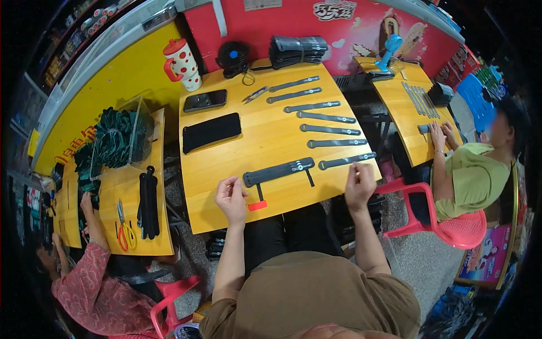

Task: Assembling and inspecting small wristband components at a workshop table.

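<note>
Over the front edge of the wooden table, my left hand (231, 200) is curled with thumb and fingers together. It is beside the left end of a flat stack of dark straps (276, 172). A narrow black band sticks out below the stack toward a small red tab (257, 206). My right hand (359, 186) is pinched just below a single grey-black strap (347, 160); I cannot tell whether it touches it. Anything in either pinch is too small to make out. Several similar straps (328, 129) lie in a column up the table's right side.
Thread snips (255, 95), a phone (205, 100) and a black pouch (212, 133) lie on my table (220, 169). Behind them stand a spotted tumbler (183, 65), a small fan (232, 59) and bundled straps (297, 51). People work at tables on both sides.
</note>
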Motion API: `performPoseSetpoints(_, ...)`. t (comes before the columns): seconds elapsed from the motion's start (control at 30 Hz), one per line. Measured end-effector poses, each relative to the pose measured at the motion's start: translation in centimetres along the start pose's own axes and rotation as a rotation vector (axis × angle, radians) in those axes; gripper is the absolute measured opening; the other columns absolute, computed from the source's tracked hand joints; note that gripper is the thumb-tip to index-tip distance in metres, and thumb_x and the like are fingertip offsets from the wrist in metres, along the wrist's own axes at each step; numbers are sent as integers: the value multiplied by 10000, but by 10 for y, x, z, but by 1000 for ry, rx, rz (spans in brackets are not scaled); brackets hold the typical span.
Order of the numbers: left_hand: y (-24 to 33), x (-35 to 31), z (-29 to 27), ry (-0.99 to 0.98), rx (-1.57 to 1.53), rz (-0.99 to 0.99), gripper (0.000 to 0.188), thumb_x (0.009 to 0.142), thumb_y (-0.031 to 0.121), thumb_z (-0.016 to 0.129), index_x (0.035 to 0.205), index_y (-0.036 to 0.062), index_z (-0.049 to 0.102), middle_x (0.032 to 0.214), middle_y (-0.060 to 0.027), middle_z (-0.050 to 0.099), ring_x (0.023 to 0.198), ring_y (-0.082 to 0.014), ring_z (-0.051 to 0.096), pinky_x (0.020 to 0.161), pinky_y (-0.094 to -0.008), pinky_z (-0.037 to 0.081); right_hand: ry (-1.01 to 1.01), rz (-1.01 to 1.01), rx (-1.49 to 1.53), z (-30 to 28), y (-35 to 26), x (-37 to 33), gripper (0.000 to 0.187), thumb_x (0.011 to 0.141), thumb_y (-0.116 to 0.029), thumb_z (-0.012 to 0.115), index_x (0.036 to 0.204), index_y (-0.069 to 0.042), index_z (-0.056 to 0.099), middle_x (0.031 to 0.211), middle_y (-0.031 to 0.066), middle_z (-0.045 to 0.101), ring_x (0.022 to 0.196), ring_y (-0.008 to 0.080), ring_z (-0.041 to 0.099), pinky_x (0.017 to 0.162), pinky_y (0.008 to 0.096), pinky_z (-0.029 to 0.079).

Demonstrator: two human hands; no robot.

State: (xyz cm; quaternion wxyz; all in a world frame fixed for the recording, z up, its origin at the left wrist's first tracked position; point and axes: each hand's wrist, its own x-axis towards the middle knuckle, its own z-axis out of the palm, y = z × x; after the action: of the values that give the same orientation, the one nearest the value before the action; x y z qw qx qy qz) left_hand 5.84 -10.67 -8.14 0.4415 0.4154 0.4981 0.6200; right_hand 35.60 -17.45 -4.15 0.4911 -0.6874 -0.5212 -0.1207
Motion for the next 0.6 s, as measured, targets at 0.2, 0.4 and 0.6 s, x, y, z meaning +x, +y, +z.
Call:
performPoseSetpoints(0.2,5,-3,1,38,47,242,50,915,-8,577,958,-22,597,861,-30,541,625,-64,520,538,-192,459,-7,273,-275,-25,94,32,269,826,-253,710,963,-27,663,873,128,588,788,311,616,682,405,492)
performPoseSetpoints(0.4,6,-10,-5,71,256,455,38,915,-10,586,937,-37,603,950,-52,528,709,-87,549,570,-209,495,-371,580,-151,-15,131,50,397,743,-376,749,940,-32,718,779,127,678,749,270,663,679,375,508)
performPoseSetpoints(0.6,4,-31,-28,48,402,517,64,854,-59,623,913,-35,620,870,-95,555,706,-163,560,588,-255,465,-198,397,156,-31,136,46,106,747,-70,727,769,5,656,571,35,551,523,94,492,498,268,380)
